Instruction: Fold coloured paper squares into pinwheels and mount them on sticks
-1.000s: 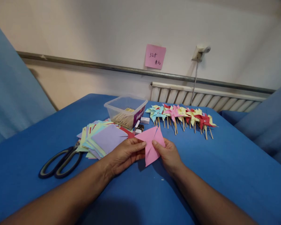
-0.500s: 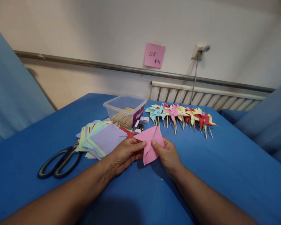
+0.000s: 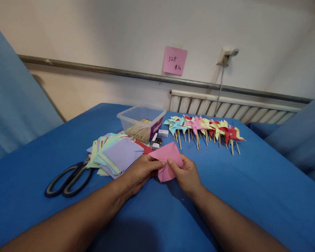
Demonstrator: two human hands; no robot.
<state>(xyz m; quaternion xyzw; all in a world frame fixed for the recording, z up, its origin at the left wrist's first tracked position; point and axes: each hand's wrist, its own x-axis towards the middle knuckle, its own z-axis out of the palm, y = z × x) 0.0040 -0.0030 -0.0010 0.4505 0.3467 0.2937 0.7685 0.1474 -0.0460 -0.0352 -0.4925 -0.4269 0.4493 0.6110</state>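
A pink square of paper (image 3: 168, 151), with fold lines and slits, is held above the blue table between both hands. My left hand (image 3: 143, 171) grips its left side, thumb on the face near the middle and fingers behind. On the right side my right hand (image 3: 186, 173) pinches it the same way, its thumb tip close to the other thumb. A stack of coloured paper squares (image 3: 123, 154), lavender on top, lies just left of my left hand. Beyond the paper sits a small open box (image 3: 156, 142) of tiny dark metallic pieces.
Black-handled scissors (image 3: 68, 180) lie left, blades under the stack. A clear plastic tub (image 3: 140, 113) holds wooden sticks (image 3: 140, 129); a small white box (image 3: 163, 133) is beside it. Several finished paper pinwheels (image 3: 196, 124) lie at the back right. A pink note (image 3: 174, 60) hangs on the wall.
The pink paper has been turned or tilted in my hands: the slit that showed at its top now looks closed, and its lower part looks shorter. Both hands keep hold of it.
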